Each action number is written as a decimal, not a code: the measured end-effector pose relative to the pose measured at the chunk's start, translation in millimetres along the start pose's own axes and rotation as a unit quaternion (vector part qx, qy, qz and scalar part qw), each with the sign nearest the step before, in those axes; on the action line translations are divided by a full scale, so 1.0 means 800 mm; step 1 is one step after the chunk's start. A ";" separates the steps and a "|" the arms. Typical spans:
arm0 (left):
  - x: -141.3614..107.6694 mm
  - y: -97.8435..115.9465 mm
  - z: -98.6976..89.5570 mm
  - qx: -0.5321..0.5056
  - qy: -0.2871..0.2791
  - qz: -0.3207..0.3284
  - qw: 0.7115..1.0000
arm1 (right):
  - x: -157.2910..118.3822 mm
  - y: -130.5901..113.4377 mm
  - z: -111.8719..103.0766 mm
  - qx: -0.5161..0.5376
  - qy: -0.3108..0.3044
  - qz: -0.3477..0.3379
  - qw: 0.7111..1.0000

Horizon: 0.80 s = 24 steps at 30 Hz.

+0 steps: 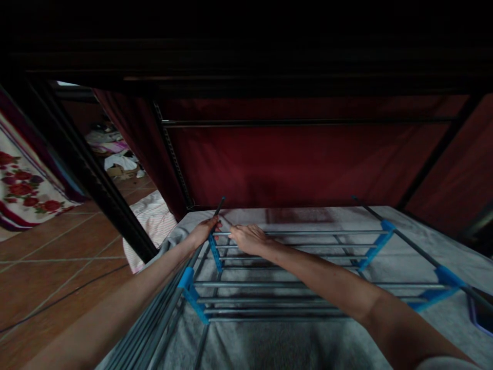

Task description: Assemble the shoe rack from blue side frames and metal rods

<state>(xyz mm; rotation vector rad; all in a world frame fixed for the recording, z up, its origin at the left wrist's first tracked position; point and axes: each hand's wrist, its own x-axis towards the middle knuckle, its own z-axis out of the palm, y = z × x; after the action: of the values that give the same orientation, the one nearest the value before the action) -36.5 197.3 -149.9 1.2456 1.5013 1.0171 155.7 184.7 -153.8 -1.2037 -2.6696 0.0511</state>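
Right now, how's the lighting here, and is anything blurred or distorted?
Head view: dim overall, top edge nearly black. Head view: the red fabric is brightest near its middle, and the gray cloth is shadowed below the rack. Head view: wide-angle stretch seems to swell the forearms toward the bottom corners; detail between left grip and right grip is too soft to read.

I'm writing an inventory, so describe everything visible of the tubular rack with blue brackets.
The tubular rack has slim grey bars, metal by their look, in two rows of four between two long, darker side posts. Four bright blue brackets, seemingly plastic, join them. It lies over the grey cloth, posts extending away from the viewer. The left hand grips the left post beside the far bracket; the right hand is at the far row's left end, contact unclear.
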 end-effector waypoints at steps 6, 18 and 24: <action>0.005 -0.007 -0.002 -0.017 -0.015 0.005 1.000 | 0.002 -0.002 -0.003 0.001 -0.013 0.011 1.000; 0.017 -0.019 -0.002 -0.004 -0.021 0.009 1.000 | 0.005 0.000 -0.006 -0.014 -0.019 0.000 1.000; 0.023 -0.021 -0.005 0.007 -0.016 0.013 1.000 | 0.009 -0.004 0.000 0.006 -0.007 -0.009 1.000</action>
<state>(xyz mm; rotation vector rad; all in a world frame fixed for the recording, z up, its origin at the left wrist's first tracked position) -45.5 212.6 -167.8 1.2880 1.4737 1.0002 148.7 187.9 -152.2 -1.1799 -2.6883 0.0738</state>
